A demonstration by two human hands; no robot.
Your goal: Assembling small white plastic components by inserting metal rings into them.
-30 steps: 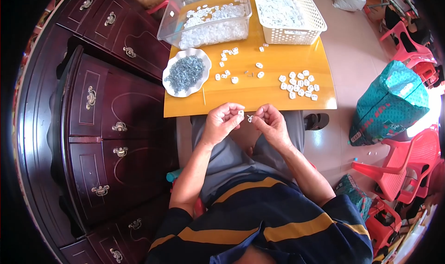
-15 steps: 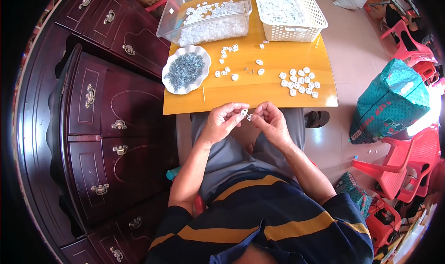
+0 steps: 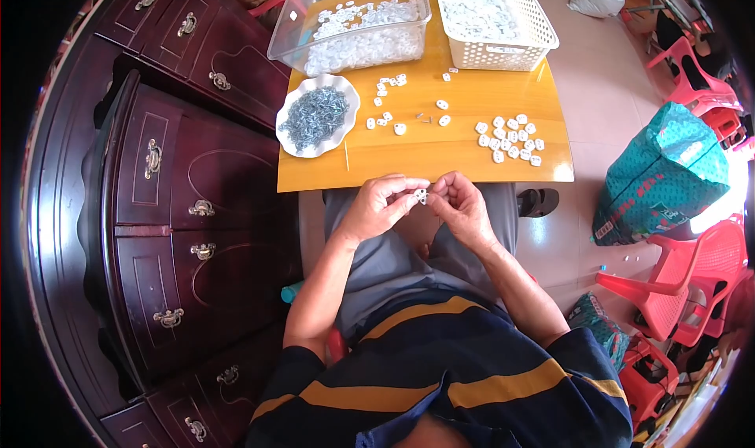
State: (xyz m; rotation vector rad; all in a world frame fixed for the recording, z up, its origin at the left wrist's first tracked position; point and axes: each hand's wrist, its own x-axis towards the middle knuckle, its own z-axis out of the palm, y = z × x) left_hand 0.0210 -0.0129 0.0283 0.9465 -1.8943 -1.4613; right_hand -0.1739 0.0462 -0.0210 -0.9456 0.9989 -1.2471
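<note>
Head view is showing both hands meeting in front of the lap, just short of the table's near edge. A small white piece (image 3: 421,196) is sitting in the gap between their fingertips; whether it is a single piece or two pressed together is too small to tell. The left hand (image 3: 379,207) is pinching it between thumb and bent fingers from the left, and the right hand (image 3: 462,210) is gripping narrowly from the right, so neither hand is lying clearly nearer. The piece's holes are partly showing, but its long axis is not reading clearly.

Beyond the hands, the table (image 3: 472,165) is holding a loose piece (image 3: 399,130) ahead and slightly nearer the left hand. Two metal pins (image 3: 427,120) are lying almost straight ahead, between the lines of the two hands. A cluster (image 3: 511,136) of white pieces is spreading ahead and to the right, nearer the right hand. The dish (image 3: 354,108) of metal bits is resting ahead and to the left, with a thin stick (image 3: 347,156) lying beside it, pointing roughly toward the body. Farther off, the clear bin (image 3: 362,53) and the basket (image 3: 503,57) are standing side by side, both holding white pieces.
</note>
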